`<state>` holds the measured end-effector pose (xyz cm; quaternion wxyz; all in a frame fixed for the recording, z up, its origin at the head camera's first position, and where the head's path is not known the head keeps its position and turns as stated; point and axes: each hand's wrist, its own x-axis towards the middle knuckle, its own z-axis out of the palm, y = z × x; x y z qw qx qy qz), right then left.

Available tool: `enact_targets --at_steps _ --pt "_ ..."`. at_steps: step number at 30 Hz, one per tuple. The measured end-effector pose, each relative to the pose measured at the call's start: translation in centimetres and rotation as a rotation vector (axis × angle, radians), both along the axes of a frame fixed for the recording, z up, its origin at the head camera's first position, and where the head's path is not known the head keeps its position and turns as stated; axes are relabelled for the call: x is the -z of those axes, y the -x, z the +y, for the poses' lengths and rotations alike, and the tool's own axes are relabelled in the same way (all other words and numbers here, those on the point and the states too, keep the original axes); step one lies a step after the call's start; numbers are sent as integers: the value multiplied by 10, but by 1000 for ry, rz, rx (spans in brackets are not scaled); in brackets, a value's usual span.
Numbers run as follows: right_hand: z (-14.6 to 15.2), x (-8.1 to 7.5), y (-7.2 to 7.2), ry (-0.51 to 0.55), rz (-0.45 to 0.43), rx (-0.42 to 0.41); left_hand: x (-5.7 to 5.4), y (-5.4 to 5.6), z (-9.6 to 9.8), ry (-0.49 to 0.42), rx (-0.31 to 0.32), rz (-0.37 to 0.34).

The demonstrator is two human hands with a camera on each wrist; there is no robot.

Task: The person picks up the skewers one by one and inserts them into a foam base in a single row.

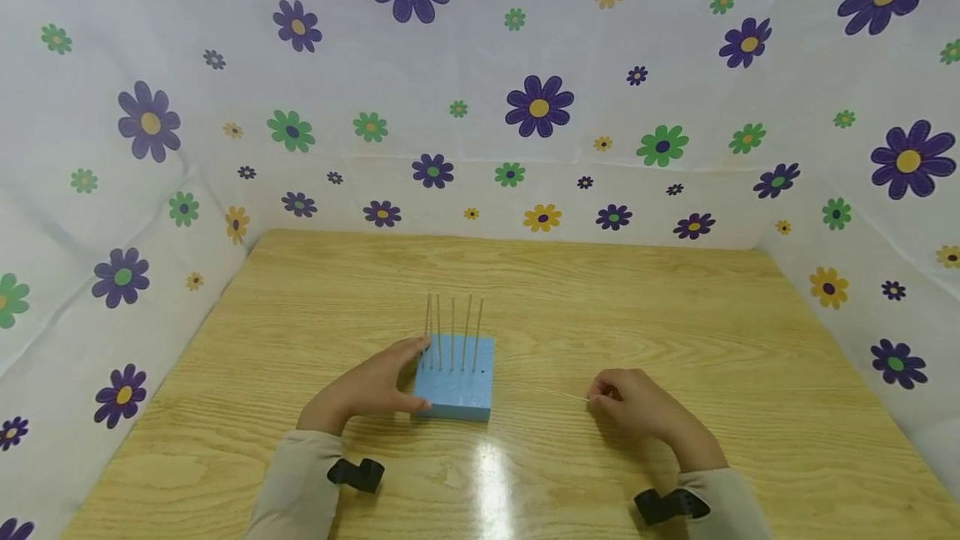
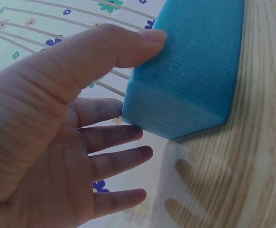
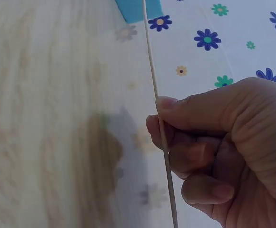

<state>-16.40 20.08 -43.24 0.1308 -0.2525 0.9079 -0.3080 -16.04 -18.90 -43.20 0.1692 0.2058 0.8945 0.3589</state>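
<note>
A light-blue foam block (image 1: 453, 394) sits on the table, with several thin sticks (image 1: 452, 332) standing upright in its top. A small dark hole (image 1: 482, 372) shows near its right side. My left hand (image 1: 375, 386) holds the block at its left side, thumb on the front face and index finger at the far left; in the left wrist view the other fingers (image 2: 119, 164) stay spread apart. To the right of the block, my right hand (image 1: 633, 402) pinches a thin wooden stick (image 3: 153, 71) between thumb and index finger. The stick points towards the block, apart from it in the head view.
The wood-grain table (image 1: 600, 307) is bordered at the back and both sides by white cloth (image 1: 480, 48) printed with flowers. Dark wrist devices (image 1: 360, 475) are strapped over both beige sleeves (image 1: 296, 482).
</note>
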Motion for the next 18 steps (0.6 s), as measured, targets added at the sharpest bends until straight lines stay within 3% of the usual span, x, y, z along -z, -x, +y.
enact_targets --at_steps 8,12,18 --pt "1 -15 4 58 130 -35 -1 1 -1 11 -3 4" --pt "-6 -19 6 145 227 -23 0 0 0 13 -4 2" --pt "-21 -23 12 282 263 23 0 0 0 6 2 4"
